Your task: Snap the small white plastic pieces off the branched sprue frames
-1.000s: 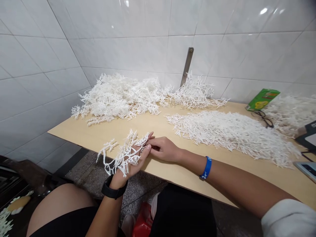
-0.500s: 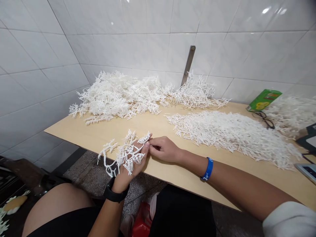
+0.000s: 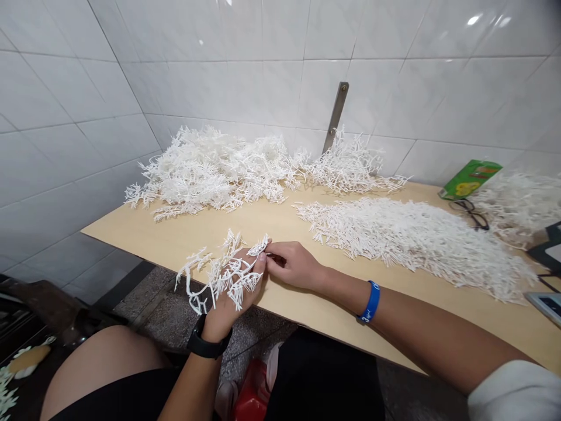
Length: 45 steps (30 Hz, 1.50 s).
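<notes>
A white branching plastic sprig [image 3: 232, 272] lies across my left hand [image 3: 239, 298], whose thumb presses on it near the tip. My right hand [image 3: 293, 264] is closed in a pinch right at that tip, its fingertips meeting the left thumb and fingers. What the right fingertips grip is too small to make out. Both hands are at the front edge of the wooden table [image 3: 272, 225]. Beyond them on the right spreads a pile of small loose white pieces [image 3: 407, 240]. A large heap of white branching sprigs [image 3: 210, 166] stands behind on the left.
A smaller heap of white sprigs [image 3: 350, 164] lies by a metal bracket [image 3: 336, 117] on the tiled wall. At the right are a green box [image 3: 471, 178], dark-framed glasses [image 3: 471, 213], more white pieces [image 3: 521, 202] and a phone [image 3: 546, 307]. A red object [image 3: 252, 394] is below the table.
The view has shifted very slightly. My left hand has turned a little with the sprig, while my right hand stays pinched at the same spot.
</notes>
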Motion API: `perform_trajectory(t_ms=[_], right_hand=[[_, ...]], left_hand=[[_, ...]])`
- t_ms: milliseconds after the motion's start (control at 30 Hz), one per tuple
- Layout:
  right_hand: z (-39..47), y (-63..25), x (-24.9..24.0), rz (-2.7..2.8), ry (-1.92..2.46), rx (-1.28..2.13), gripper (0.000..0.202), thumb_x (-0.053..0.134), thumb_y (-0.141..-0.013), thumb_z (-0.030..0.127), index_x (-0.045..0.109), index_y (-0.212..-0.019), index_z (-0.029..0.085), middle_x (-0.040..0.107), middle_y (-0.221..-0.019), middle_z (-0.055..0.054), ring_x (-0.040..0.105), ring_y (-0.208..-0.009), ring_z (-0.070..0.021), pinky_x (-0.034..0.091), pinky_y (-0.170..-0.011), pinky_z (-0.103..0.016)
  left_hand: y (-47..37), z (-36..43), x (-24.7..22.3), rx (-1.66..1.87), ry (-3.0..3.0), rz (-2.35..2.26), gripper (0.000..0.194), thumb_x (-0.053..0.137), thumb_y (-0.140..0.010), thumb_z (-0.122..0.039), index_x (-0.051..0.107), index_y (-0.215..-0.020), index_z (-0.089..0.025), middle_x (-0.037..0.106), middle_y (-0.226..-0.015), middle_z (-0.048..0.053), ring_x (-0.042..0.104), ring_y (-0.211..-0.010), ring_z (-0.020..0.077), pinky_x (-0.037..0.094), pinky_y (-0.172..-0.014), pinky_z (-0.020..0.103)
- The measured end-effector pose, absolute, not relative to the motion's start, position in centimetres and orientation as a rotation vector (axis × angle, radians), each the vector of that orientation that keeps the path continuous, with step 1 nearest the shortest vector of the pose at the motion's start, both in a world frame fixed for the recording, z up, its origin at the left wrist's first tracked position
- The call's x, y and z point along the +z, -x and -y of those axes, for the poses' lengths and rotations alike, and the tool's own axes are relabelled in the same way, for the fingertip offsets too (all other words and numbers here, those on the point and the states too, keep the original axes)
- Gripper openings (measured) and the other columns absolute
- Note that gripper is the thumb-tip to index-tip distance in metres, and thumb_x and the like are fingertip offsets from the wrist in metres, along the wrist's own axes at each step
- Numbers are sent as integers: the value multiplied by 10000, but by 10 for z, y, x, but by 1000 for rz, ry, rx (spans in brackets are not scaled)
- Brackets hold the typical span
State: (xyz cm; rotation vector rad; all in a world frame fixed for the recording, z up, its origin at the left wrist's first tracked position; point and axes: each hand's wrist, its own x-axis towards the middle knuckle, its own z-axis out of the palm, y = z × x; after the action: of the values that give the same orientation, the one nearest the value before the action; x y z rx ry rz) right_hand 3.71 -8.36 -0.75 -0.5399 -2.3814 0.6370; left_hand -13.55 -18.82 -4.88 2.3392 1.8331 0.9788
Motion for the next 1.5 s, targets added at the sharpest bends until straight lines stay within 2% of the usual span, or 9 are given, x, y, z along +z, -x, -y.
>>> perform_trajectory(t_ms=[67, 167, 267, 400, 733, 900, 1000, 1200, 1500], right_hand=[[84, -37, -7, 2376, 560, 623, 160, 530, -872, 188, 578, -722, 162, 594, -673, -8, 491, -596, -114, 366, -603, -229], [84, -39, -6, 2360, 504, 662, 153, 511, -871, 170, 601, -749, 160, 601, -682, -9, 495, -595, -114, 379, -599, -226], [85, -40, -5, 2338, 346, 716, 148, 490, -871, 152, 622, -804, 154, 621, -713, -20, 511, -605, -115, 402, -598, -222], [84, -40, -8, 2325, 290, 686, 141, 498, -879, 159, 630, -830, 155, 642, -734, -29, 526, -613, -121, 429, -598, -229], [82, -40, -10, 2224, 248, 631, 201, 561, -938, 252, 649, -1095, 163, 706, -955, -78, 610, -687, -132, 525, -657, -267], [81, -39, -9, 2137, 233, 571, 134, 556, -948, 221, 667, -1015, 188, 698, -937, -73, 661, -833, -161, 555, -747, -289], [81, -39, -9, 2123, 231, 548, 127, 575, -938, 219, 671, -1015, 185, 696, -928, -71, 661, -807, -153, 559, -714, -274], [81, -39, -8, 2159, 191, 576, 120, 572, -928, 201, 676, -977, 169, 700, -1004, -99, 667, -942, -178, 560, -824, -295], [83, -40, -9, 2327, 272, 551, 136, 511, -909, 191, 630, -967, 162, 708, -876, -70, 633, -749, -160, 518, -693, -270]], left_hand=[[132, 190, -40, 965, -2279, -1894, 435, 359, -999, -251, 541, -1394, -263, 625, -1346, 147, 461, -1363, 387, 272, -1109, 720], [127, 185, -22, 1004, -2212, -1837, 416, 358, -1000, -306, 590, -1345, -291, 665, -1299, 95, 461, -1374, 343, 305, -1139, 656], [122, 177, -10, 1061, -2177, -1754, 444, 356, -1001, -331, 504, -1420, -333, 641, -1342, 39, 473, -1376, 275, 349, -1169, 553], [117, 172, -8, 1113, -2198, -1757, 486, 388, -997, -323, 412, -1482, -346, 583, -1417, 7, 473, -1377, 246, 337, -1199, 483], [118, 174, 0, 1110, -2117, -1778, 491, 314, -1025, -347, 375, -1505, -264, 482, -1511, 44, 375, -1440, 235, 231, -1229, 510], [115, 174, 3, 1084, -2116, -1765, 487, 318, -1020, -338, 390, -1499, -282, 504, -1495, 27, 356, -1451, 233, 234, -1236, 488], [115, 174, 4, 1094, -2083, -1763, 488, 311, -1018, -338, 385, -1500, -313, 506, -1493, 0, 335, -1462, 227, 237, -1241, 464], [118, 174, 0, 1099, -2069, -1735, 478, 371, -1001, -355, 438, -1472, -310, 560, -1444, -6, 407, -1422, 238, 269, -1230, 413], [115, 172, 3, 1098, -2137, -1700, 468, 388, -1005, -357, 453, -1457, -256, 584, -1420, 46, 438, -1400, 229, 293, -1207, 452]])
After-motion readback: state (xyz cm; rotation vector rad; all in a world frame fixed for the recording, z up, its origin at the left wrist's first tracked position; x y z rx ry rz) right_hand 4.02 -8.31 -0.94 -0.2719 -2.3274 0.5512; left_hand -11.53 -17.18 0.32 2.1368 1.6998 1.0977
